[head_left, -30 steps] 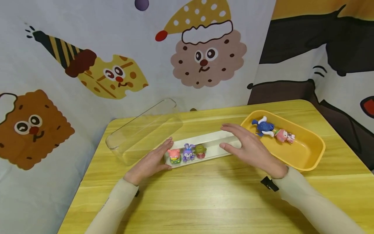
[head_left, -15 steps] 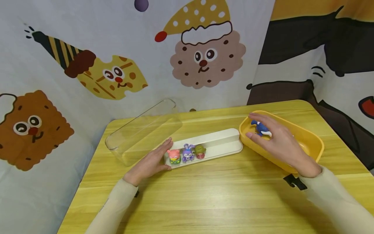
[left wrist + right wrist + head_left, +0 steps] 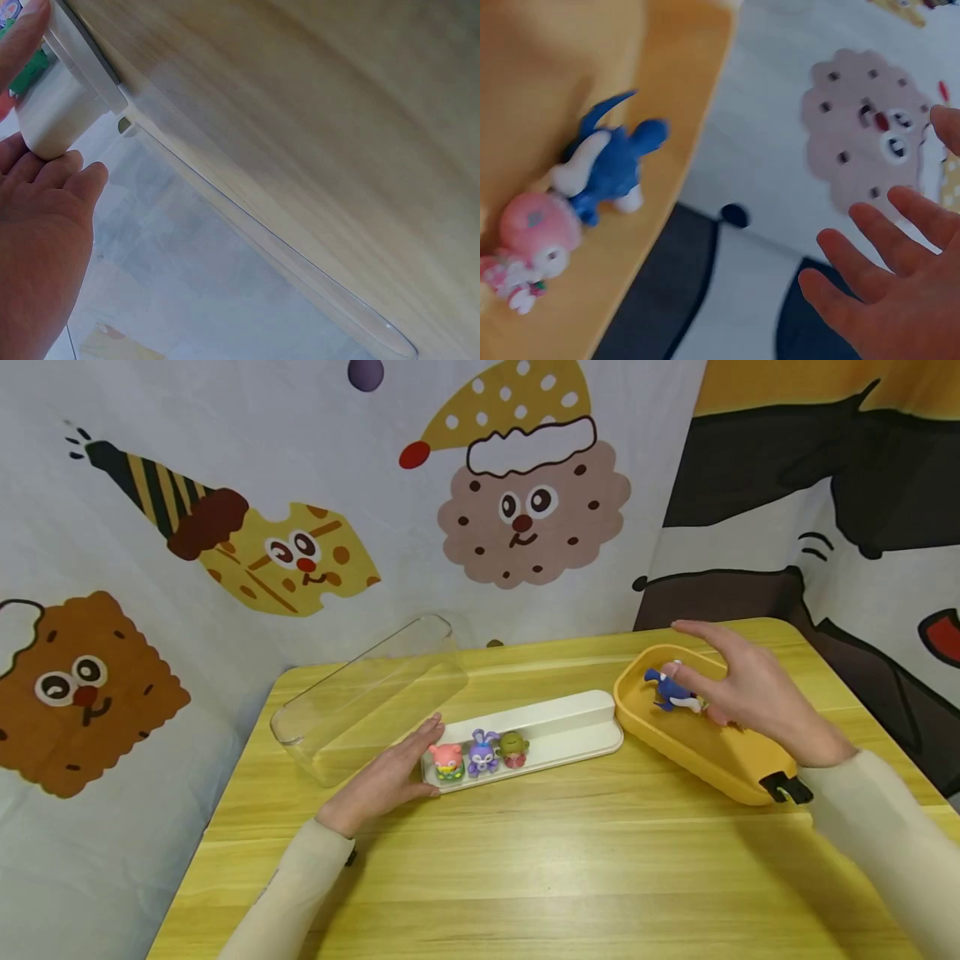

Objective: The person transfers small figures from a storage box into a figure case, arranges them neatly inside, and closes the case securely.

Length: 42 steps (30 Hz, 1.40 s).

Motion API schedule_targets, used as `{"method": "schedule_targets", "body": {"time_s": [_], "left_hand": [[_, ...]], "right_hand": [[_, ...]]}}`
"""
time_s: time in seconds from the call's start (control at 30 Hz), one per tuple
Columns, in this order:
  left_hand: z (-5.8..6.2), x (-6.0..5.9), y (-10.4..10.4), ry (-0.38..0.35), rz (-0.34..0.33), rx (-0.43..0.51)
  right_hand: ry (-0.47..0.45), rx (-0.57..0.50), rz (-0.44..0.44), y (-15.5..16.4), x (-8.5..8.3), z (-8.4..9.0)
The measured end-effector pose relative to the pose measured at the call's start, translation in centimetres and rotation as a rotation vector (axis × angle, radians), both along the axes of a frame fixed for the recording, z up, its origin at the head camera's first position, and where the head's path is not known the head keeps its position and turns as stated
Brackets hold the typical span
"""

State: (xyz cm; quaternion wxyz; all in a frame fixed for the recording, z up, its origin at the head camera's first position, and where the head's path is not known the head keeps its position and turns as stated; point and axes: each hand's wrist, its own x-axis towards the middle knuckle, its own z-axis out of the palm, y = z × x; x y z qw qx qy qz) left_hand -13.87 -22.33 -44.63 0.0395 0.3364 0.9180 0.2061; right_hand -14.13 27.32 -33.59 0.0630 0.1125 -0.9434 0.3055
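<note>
My left hand holds the left end of a long white tray, thumb at the front corner and fingers at the back. Near that end stand a pink bear figurine, a purple rabbit figurine and a green figurine in a row. Over the yellow tub, my right hand hovers with its fingers spread and nothing in them. Inside the tub lie a blue-and-white figurine and a pink-headed figurine, the latter partly covered by the hand in the head view.
A clear plastic cover stands behind the left hand, near the table's back edge. The wooden table meets a cartoon-printed cloth at the back. The tub sits right at the tray's right end.
My right hand has moved right from above the tray's right part to over the tub, then slightly up and back. My left hand and the tray have stayed in place.
</note>
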Motion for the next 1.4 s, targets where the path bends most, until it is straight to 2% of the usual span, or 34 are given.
{"method": "schedule_targets", "body": {"time_s": [0.13,0.47,0.63,0.87,0.97,1.2,1.4], "left_hand": [[0.0,-0.1,0.1,-0.013,0.004,0.003],[0.2,-0.1,0.1,0.002,0.005,0.004],[0.2,0.0,0.1,-0.003,0.003,0.009],[0.1,-0.1,0.1,-0.008,0.009,0.001],[0.1,-0.1,0.1,-0.006,0.006,0.0],[0.2,-0.1,0.0,-0.008,0.009,0.001],[0.2,0.0,0.0,-0.011,0.009,0.002]], "right_hand": [[-0.009,0.021,0.015,1.0,-1.5,-0.7],[-0.159,0.077,0.042,2.1,-3.9,-2.5],[-0.214,0.11,0.069,2.5,-4.6,-3.5],[-0.311,0.085,0.116,2.9,-4.6,-4.5],[-0.305,0.111,0.139,3.0,-4.7,-4.8],[-0.21,0.212,0.169,2.9,-5.2,-5.6],[-0.209,0.217,0.194,3.1,-5.4,-6.3]]}}
